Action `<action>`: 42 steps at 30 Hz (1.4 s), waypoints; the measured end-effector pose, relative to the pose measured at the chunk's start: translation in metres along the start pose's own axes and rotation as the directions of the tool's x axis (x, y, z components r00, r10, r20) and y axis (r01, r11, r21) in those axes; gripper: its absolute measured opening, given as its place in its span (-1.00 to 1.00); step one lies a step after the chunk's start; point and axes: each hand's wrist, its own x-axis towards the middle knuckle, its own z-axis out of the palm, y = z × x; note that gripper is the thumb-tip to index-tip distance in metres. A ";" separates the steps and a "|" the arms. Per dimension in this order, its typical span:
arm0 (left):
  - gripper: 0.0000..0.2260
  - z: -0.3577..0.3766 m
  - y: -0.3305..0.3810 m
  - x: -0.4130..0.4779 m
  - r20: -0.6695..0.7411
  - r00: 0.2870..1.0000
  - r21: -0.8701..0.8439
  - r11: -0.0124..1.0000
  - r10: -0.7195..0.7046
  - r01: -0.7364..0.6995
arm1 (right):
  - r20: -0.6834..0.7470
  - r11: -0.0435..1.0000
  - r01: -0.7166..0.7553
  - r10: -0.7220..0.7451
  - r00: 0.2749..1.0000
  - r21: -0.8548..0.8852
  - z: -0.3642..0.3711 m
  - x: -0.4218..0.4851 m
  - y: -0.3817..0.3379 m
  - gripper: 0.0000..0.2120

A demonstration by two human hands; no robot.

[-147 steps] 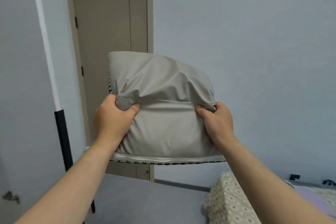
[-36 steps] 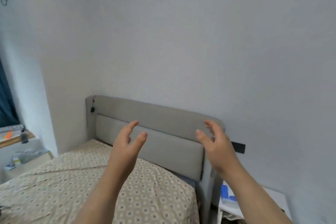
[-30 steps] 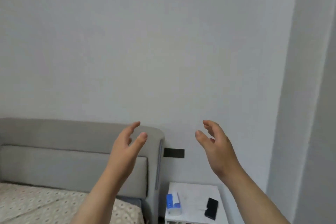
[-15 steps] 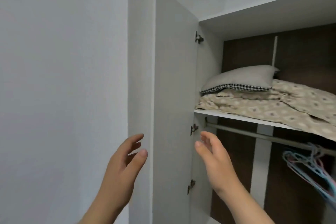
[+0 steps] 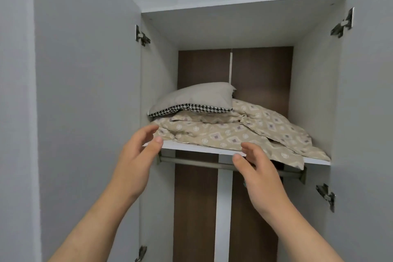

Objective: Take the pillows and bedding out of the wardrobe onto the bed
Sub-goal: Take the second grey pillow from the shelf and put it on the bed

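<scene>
Both hands are raised in front of the open wardrobe (image 5: 314, 83), fingers spread and slack, holding nothing. The left hand (image 5: 136, 161) has its fingertips at the front left corner of the shelf (image 5: 195, 148), just beside the folded edge of the patterned beige bedding (image 5: 234, 134); whether they touch the cloth is hard to tell. The right hand (image 5: 258, 174) hovers just below the shelf's front edge, under the middle of the bedding. A grey pillow (image 5: 195, 97) with a houndstooth underside lies on top of the bedding, at the left rear of the shelf. The bedding's right part droops over the shelf edge. A hanging rail (image 5: 202, 162) runs below the shelf, behind the hands. Both doors stand wide open, and the space above the pillow is open up to the wardrobe's top panel.
</scene>
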 end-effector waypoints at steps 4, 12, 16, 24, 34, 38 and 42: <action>-0.56 0.043 -0.034 0.054 -0.015 1.000 -0.034 0.999 0.009 -0.010 | -0.052 1.000 0.028 -0.028 0.998 0.000 0.002 0.064 0.027 -0.54; -0.66 0.083 -0.082 0.156 -0.078 0.997 -0.031 0.999 -0.017 0.015 | -0.064 0.997 0.054 -0.057 0.996 -0.054 0.018 0.181 0.055 -0.48; -0.69 0.088 -0.114 0.214 -0.118 0.992 0.059 0.997 -0.035 0.042 | -0.077 0.990 0.051 -0.062 0.995 -0.135 0.036 0.235 0.060 -0.42; -0.42 0.087 -0.202 0.364 -0.166 0.973 0.187 0.963 -0.163 0.193 | -0.196 0.889 -0.008 -0.092 0.976 -0.459 0.098 0.364 0.049 -0.33; -0.46 0.116 -0.255 0.490 0.079 0.922 0.675 0.702 -0.378 0.230 | -0.170 0.663 -0.277 0.222 0.960 -0.695 0.128 0.479 0.049 -0.23; -0.28 0.118 -0.281 0.514 0.052 0.882 0.688 0.657 -0.468 0.308 | -0.185 0.667 -0.332 0.284 0.941 -0.667 0.126 0.491 0.075 -0.22; -0.12 0.127 -0.300 0.511 0.052 0.839 0.666 0.645 -0.541 0.374 | -0.218 0.709 -0.346 0.270 0.938 -0.614 0.125 0.496 0.099 -0.27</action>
